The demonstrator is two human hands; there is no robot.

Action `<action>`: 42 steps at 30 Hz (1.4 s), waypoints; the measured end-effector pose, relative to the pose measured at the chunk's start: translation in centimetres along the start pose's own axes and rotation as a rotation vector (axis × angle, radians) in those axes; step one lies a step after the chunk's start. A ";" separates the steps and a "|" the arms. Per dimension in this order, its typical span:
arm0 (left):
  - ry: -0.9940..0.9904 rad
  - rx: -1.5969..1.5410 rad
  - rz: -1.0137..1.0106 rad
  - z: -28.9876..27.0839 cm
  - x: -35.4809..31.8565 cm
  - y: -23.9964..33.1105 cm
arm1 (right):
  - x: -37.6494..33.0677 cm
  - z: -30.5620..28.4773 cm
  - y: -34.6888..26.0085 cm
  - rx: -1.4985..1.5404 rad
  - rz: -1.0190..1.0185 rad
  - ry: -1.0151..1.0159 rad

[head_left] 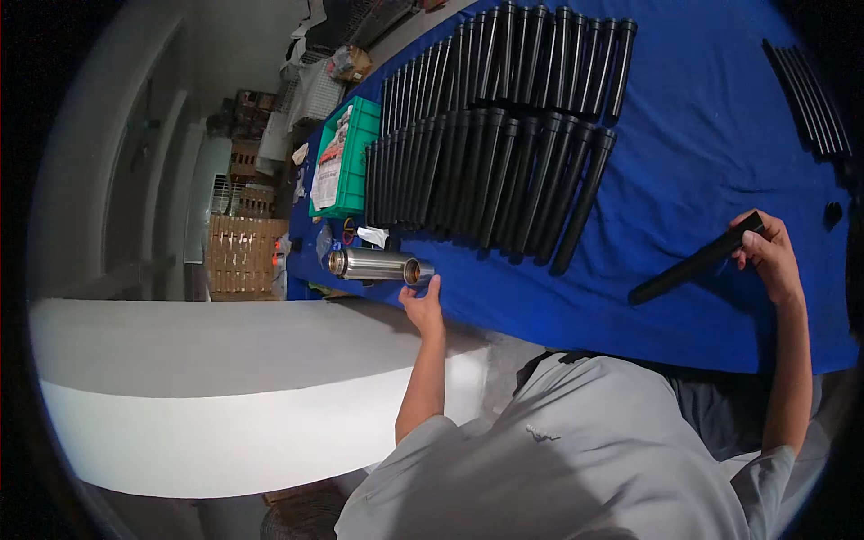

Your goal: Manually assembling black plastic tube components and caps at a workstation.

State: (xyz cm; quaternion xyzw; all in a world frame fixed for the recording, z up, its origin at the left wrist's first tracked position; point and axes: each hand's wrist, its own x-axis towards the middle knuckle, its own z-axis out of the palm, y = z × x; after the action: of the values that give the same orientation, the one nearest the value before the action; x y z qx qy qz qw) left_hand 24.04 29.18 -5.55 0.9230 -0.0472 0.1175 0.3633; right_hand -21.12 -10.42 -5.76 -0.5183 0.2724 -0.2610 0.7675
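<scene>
Within the right hand (772, 256), a black tube (684, 272) is partly covered.

Hands: we count two, one left hand (421, 310) and one right hand (768, 256). Black tube (693, 264) in the right hand: one. Blue cloth (702, 135): one. Rows of black tubes on it: two. For the back row (508, 54) we log at least a dozen tubes; for the front row (489, 171), likewise at least a dozen (they crowd together toward the left, so we record minimums only). Slim black pieces (805, 99) at the far right: at least four. Small black object (832, 213) below those: one. Steel flask (373, 265): one. Steel cup (418, 271): one. Green crate (364, 135): one. Crumpled white piece (372, 237): one.
</scene>
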 end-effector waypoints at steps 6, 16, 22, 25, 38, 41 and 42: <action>0.057 -0.042 -0.087 2.0 1.8 0.5 | 0.1 0.4 -0.5 0.027 0.007 -0.017; 0.090 -0.203 -0.036 2.5 1.8 1.0 | -0.1 0.3 -1.0 0.063 0.053 -0.009; -0.116 -0.446 0.188 0.9 -0.2 8.7 | -0.3 0.2 -1.2 0.062 0.050 -0.014; -0.200 -0.521 0.304 1.2 -2.3 13.8 | -0.3 0.2 -1.2 0.064 0.062 -0.012; -0.914 -0.888 1.182 4.0 -18.2 32.3 | -0.4 0.1 -1.4 0.033 0.102 -0.015; -0.965 -0.916 1.345 3.8 -20.7 34.4 | -0.1 0.1 -0.9 0.056 0.089 -0.060; -0.973 -0.953 1.336 3.3 -21.6 35.2 | 0.1 0.1 -0.8 0.052 0.096 -0.081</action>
State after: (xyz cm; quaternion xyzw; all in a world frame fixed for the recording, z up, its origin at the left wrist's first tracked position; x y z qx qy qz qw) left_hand -2.33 1.22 9.94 0.4079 -0.7534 -0.1277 0.4996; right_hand -21.10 -10.67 -4.99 -0.4946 0.2588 -0.2094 0.8028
